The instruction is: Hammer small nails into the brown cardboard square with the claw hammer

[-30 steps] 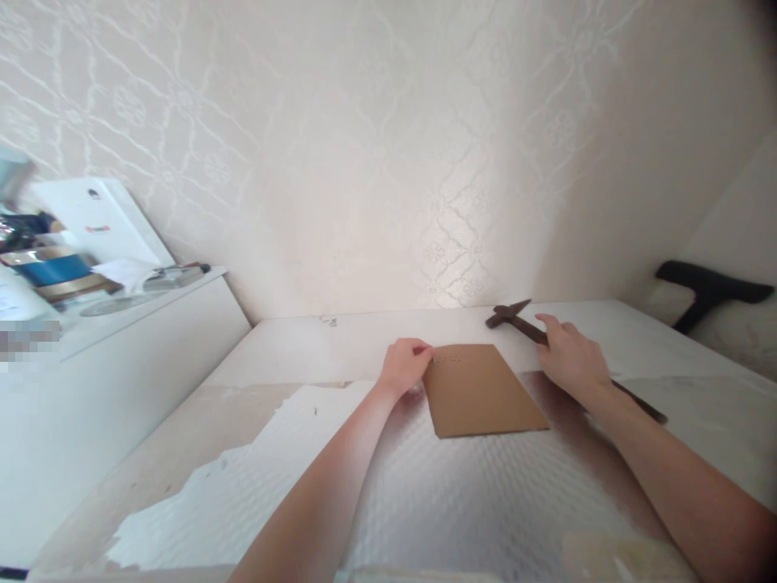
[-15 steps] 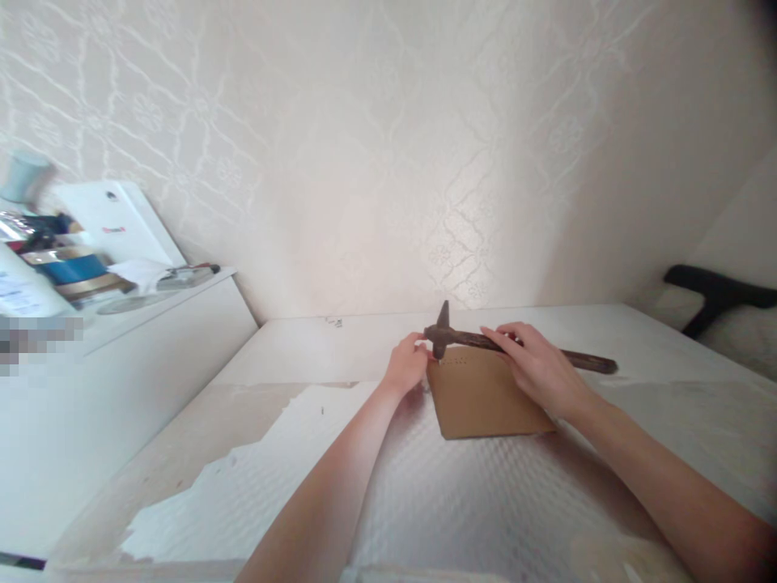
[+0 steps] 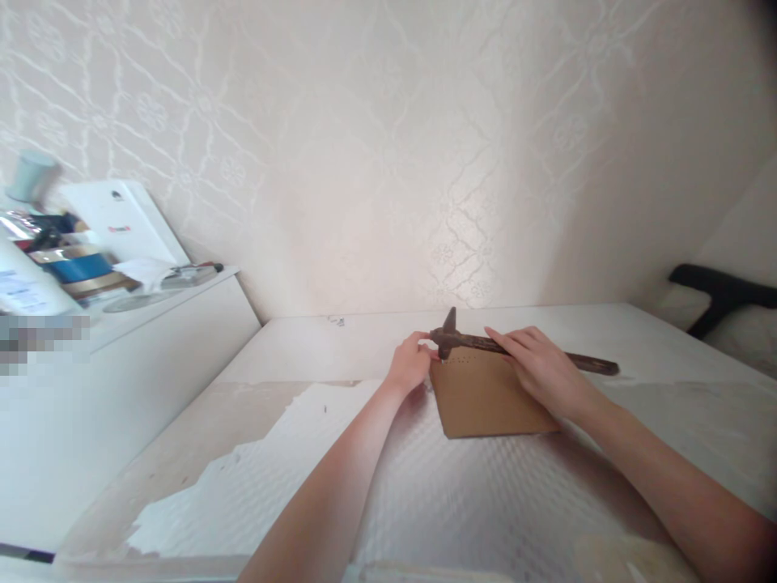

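Note:
My right hand (image 3: pixel 543 364) is closed around the wooden handle of a hammer (image 3: pixel 449 334). Its dark head hangs over the upper left corner of a brown cardboard sheet (image 3: pixel 486 401). Rows of small holes run along the sheet's far edge. At that same corner, right beside the hammer head, my left hand (image 3: pixel 413 360) has its fingers pinched together. Whatever lies between those fingertips is too small and too hidden to make out.
Beneath the cardboard lies a white quilted sheet (image 3: pixel 255 478) with ragged edges. Small metal bits (image 3: pixel 336 321) rest near the wall. A white cabinet (image 3: pixel 163 340) at left carries a white box (image 3: pixel 125 223) and rolls of tape (image 3: pixel 78 267). A black T-shaped object (image 3: pixel 707 287) stands at right.
The hammer head sits slightly lower and is tilted a little differently over the cardboard corner. Both hands keep nearly the same places; the whole view has shifted slightly.

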`<state>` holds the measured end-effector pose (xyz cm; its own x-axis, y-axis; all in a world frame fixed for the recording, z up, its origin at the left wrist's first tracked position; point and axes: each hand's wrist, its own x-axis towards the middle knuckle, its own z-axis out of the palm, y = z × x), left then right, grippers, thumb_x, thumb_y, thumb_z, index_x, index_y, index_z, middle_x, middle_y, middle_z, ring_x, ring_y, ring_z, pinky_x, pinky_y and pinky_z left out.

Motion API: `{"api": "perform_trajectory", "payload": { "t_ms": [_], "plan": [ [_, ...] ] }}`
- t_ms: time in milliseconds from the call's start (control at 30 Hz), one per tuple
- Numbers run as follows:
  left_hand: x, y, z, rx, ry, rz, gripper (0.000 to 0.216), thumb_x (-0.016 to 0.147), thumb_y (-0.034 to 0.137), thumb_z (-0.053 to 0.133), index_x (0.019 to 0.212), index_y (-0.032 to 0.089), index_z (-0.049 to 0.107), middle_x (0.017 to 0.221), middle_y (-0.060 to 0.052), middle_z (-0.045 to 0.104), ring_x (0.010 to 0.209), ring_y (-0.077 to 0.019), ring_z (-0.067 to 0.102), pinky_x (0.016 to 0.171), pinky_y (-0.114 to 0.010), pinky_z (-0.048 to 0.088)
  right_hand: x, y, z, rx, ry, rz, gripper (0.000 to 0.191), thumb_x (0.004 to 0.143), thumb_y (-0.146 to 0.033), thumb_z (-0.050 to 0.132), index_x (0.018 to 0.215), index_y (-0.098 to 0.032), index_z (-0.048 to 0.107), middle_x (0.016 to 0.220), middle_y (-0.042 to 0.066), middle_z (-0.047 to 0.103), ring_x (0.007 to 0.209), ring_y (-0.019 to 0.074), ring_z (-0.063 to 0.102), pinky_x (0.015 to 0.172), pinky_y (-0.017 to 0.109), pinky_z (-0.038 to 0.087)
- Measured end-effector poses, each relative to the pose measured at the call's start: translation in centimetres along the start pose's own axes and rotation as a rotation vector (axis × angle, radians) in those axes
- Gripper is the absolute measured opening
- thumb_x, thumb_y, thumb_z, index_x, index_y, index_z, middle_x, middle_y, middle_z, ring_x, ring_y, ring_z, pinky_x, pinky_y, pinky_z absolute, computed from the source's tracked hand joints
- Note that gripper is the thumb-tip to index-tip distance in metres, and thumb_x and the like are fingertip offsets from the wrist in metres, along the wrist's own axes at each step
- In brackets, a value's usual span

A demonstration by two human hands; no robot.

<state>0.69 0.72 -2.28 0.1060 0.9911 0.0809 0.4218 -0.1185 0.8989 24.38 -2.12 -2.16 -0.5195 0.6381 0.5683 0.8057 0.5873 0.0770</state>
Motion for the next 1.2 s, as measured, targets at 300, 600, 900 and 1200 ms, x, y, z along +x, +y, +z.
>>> {"api": "perform_trajectory", "payload": {
  "t_ms": [300, 600, 900, 1200],
  "plan": [
    [0.01, -0.07, 0.00, 0.026, 0.005, 0.003, 0.039, 0.077, 0.010, 0.041, 0.111, 0.012, 0.060, 0.090, -0.009, 0.072, 0.093, -0.0199, 0.065, 0.090, -0.033, 0.045, 0.05, -0.23, -0.04, 0.027, -0.026, 0.008, 0.063, 0.082, -0.005, 0.035, 0.144, -0.018, 0.034, 0.104, 0.009, 0.063, 0.093, 0.0242, 0.055, 0.085, 0.039, 0.048],
    [0.13, -0.02, -0.05, 0.064, 0.008, 0.004, 0.039, 0.077, 0.010, 0.041, 0.111, 0.013, 0.061, 0.091, -0.008, 0.073, 0.094, -0.0197, 0.065, 0.091, -0.033, 0.045, 0.06, -0.24, 0.09, 0.037, -0.039, 0.056, 0.055, 0.085, -0.007, 0.035, 0.140, -0.016, 0.040, 0.103, 0.010, 0.063, 0.091, 0.0236, 0.054, 0.084, 0.038, 0.048],
    [0.14, -0.09, -0.02, 0.055, 0.000, 0.008, 0.041, 0.076, 0.009, 0.041, 0.112, 0.012, 0.060, 0.090, -0.008, 0.073, 0.094, -0.0194, 0.065, 0.091, -0.032, 0.045, 0.11, -0.51, -0.07, 0.064, -0.035, 0.086, 0.052, 0.087, -0.009, 0.034, 0.138, -0.015, 0.042, 0.103, 0.010, 0.064, 0.092, 0.0235, 0.055, 0.084, 0.038, 0.048],
    [-0.11, 0.15, -0.07, 0.058, -0.013, 0.015, 0.040, 0.083, 0.011, 0.037, 0.117, 0.010, 0.058, 0.090, -0.009, 0.073, 0.094, -0.0186, 0.066, 0.094, -0.032, 0.043, -0.05, -0.05, 0.01, 0.069, -0.004, 0.085, 0.058, 0.085, -0.012, 0.036, 0.143, -0.019, 0.035, 0.099, 0.009, 0.064, 0.090, 0.0240, 0.057, 0.082, 0.040, 0.050]
  ]
}}
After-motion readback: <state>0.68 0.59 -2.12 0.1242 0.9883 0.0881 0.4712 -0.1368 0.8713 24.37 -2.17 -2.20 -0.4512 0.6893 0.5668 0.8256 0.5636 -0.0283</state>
